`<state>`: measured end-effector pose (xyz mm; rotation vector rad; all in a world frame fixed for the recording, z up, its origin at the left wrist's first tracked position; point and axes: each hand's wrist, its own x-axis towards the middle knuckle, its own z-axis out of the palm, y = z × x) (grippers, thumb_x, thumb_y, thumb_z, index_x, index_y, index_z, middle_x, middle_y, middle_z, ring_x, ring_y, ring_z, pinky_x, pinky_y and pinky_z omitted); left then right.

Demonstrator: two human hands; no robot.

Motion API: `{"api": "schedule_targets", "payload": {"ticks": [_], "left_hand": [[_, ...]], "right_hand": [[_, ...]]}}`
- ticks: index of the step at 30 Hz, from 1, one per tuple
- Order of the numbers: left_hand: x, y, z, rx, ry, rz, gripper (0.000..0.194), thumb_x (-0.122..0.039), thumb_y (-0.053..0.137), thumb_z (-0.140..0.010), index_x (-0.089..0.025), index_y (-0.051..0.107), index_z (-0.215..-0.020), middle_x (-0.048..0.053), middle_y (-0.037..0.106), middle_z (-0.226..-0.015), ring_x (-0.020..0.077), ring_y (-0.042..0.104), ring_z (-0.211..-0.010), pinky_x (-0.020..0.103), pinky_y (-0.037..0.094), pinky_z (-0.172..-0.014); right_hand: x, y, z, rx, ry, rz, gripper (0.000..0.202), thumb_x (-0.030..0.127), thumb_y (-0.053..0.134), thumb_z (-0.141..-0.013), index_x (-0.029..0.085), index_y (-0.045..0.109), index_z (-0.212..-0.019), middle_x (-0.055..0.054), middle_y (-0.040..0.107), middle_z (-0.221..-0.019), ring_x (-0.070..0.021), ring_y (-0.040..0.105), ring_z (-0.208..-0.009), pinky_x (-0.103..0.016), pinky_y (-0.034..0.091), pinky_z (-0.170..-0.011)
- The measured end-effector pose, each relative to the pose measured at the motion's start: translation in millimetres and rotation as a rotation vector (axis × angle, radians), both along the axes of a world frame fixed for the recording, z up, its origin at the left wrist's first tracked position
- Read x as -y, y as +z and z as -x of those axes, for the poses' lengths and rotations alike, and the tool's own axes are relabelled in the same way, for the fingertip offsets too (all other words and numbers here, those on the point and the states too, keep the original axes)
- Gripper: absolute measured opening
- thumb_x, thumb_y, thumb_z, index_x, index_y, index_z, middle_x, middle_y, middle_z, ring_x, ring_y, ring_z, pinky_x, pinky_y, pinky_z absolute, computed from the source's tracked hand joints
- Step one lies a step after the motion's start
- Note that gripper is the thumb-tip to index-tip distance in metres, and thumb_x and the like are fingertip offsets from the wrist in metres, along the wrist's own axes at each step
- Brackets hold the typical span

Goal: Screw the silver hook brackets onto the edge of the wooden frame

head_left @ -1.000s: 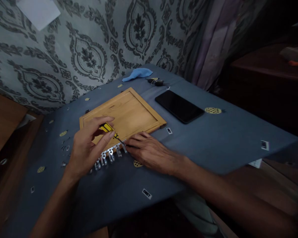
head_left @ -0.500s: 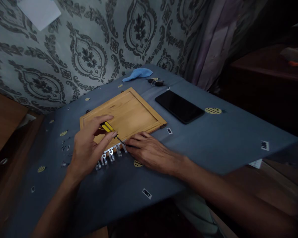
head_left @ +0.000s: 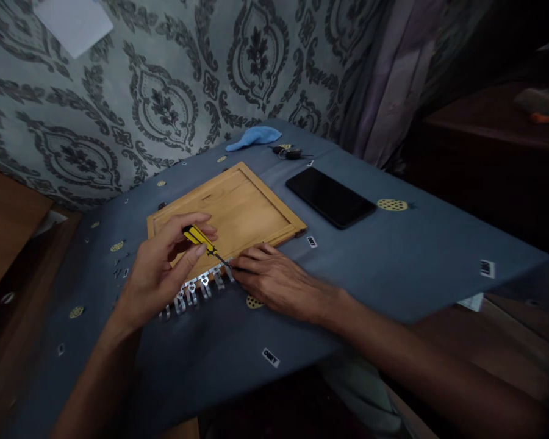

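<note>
My left hand (head_left: 165, 262) is closed on a screwdriver (head_left: 199, 238) with a yellow and black handle, its thumb against the grip and some fingers raised. The shaft slants down to the right, its tip by the right end of a row of silver metal hooks (head_left: 204, 284). Those hooks run along the near edge of a framed wooden board (head_left: 242, 204) lying flat. My right hand (head_left: 274, 277) rests at the board's near right edge, fingertips pinched at the screwdriver's tip. What lies between those fingertips is hidden.
A black phone (head_left: 330, 196) lies right of the board on the blue tablecloth (head_left: 348, 268). Behind are a blue cloth (head_left: 255, 138) and a set of keys (head_left: 287, 152). Small metal bits (head_left: 118, 272) lie on the left. The patterned wall (head_left: 165, 97) borders the table's back.
My left hand's thumb and fingers have shifted on the screwdriver's handle, which has turned slightly. More hooks show at the row's left end. My right hand has stayed in place.
</note>
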<state>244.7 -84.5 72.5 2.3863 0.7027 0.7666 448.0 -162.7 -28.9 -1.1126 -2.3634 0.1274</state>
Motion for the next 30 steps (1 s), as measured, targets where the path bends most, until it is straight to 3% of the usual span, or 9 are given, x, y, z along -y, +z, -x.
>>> {"api": "schedule_targets", "payload": {"ticks": [3,11,18,26,30], "left_hand": [[0,0.9,1,0.009,-0.002,0.025,0.031,-0.022,0.065,-0.096,-0.021,0.064,-0.127,0.008,0.077,-0.106,0.0194,0.076,-0.100,0.030,0.063,-0.088],[3,-7.6,-8,0.089,0.153,-0.060,0.024,-0.030,0.080,-0.084,-0.022,0.071,-0.105,0.003,0.075,-0.095,0.0146,0.075,-0.075,0.024,0.061,-0.069],[1,-0.3,-6,0.043,0.018,0.058,0.028,-0.022,0.070,-0.093,-0.022,0.067,-0.121,0.006,0.078,-0.102,0.0179,0.077,-0.096,0.030,0.062,-0.091],[3,-2.2,-10,0.019,0.061,-0.158,0.027,-0.023,0.074,-0.090,-0.024,0.071,-0.117,0.003,0.074,-0.105,0.0146,0.072,-0.092,0.023,0.060,-0.081],[2,1.5,-9,0.053,0.088,-0.144,0.024,-0.023,0.076,-0.088,-0.023,0.075,-0.112,0.003,0.077,-0.106,0.0138,0.073,-0.087,0.021,0.059,-0.077]], "right_hand": [[1,0.9,0,0.016,0.001,0.007,0.026,0.013,0.060,-0.098,0.013,0.067,-0.123,-0.011,0.072,-0.117,-0.0273,0.056,-0.106,-0.042,0.043,-0.091],[0,2.3,0,0.012,0.005,0.012,0.024,0.012,0.058,-0.099,0.012,0.068,-0.121,-0.012,0.071,-0.116,-0.0268,0.056,-0.107,-0.042,0.043,-0.094],[0,-1.0,0,0.019,-0.004,-0.008,0.026,0.013,0.059,-0.098,0.012,0.067,-0.123,-0.011,0.071,-0.116,-0.0265,0.056,-0.105,-0.041,0.041,-0.094],[1,0.6,0,0.028,0.003,-0.014,0.021,0.012,0.058,-0.099,0.012,0.068,-0.118,-0.011,0.071,-0.117,-0.0268,0.056,-0.107,-0.041,0.042,-0.094],[0,-0.8,0,0.012,0.003,-0.037,0.020,0.011,0.060,-0.098,0.013,0.069,-0.115,-0.011,0.070,-0.120,-0.0266,0.055,-0.110,-0.041,0.042,-0.094]]}}
